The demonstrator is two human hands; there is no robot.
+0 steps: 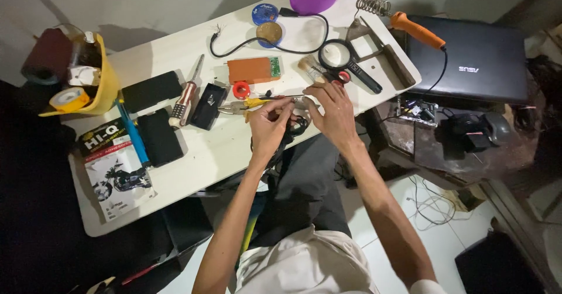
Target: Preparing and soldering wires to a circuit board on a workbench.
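My left hand (270, 125) and my right hand (331, 110) meet at the front edge of the white table (222, 153). The fingertips of both pinch a thin wire between them, which is too small to see clearly. A loop of black cable (297, 127) hangs just under the hands. Yellow-handled pliers (253, 102) lie on the table right behind my left hand, with a red tape ring (240, 89) beside them. An orange block with a small green circuit board (253, 70) lies further back.
A magnifying glass (341, 56), a brush (309, 68) and an orange-handled soldering iron (417, 29) lie to the right, near a closed black laptop (468, 60). A screwdriver (186, 98), black flat devices (151, 91), a blue pen (133, 133) and a yellow container (99, 83) fill the left. A purple bowl (313, 0) stands at the back.
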